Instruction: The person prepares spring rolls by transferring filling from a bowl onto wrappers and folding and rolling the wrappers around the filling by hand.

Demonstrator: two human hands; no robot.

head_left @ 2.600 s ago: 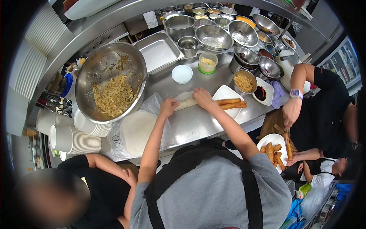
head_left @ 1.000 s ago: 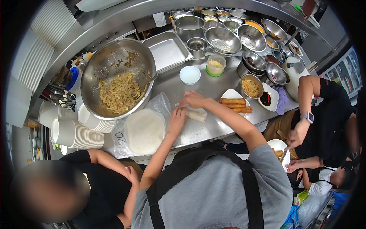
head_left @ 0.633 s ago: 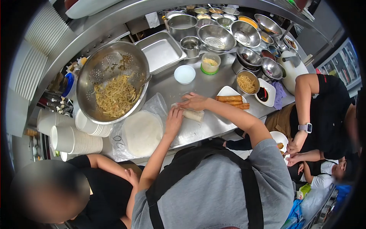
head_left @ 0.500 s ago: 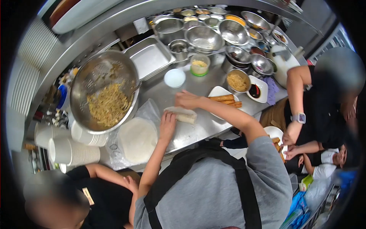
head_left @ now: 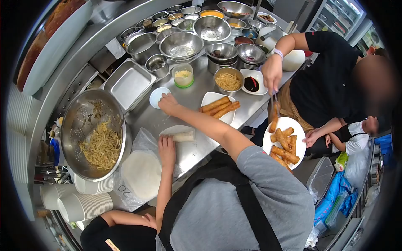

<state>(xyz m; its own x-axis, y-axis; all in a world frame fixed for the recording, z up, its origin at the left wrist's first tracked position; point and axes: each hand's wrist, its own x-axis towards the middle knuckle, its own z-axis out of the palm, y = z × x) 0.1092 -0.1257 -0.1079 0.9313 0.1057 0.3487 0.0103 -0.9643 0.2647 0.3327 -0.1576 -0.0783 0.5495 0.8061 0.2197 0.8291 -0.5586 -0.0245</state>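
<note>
My left hand [head_left: 166,149] has its fingers closed on the left end of a partly rolled spring roll [head_left: 183,137], whose pale wrapper lies on the steel counter. Further up, my right hand [head_left: 168,103] reaches to a small pale bowl [head_left: 156,94]. Its fingers are drawn together at the bowl's near side, and their tips are hidden. Beside my left hand, a stack of round white wrappers [head_left: 141,173] rests on clear plastic. Left of that stands a large steel bowl [head_left: 122,142] of shredded filling [head_left: 100,148].
Fried rolls [head_left: 220,107] lie on a white plate [head_left: 206,99] under my right forearm. A co-worker at right handles fried pieces [head_left: 285,146] on a plate with tongs [head_left: 274,102]. Another person's arm [head_left: 130,217] is at lower left. Steel bowls [head_left: 181,45] and a tray [head_left: 129,83] stand behind.
My right hand has left the spring roll and moved to the small bowl. My left hand stays on the roll. The co-worker's tongs now show over the plate. The view has shifted.
</note>
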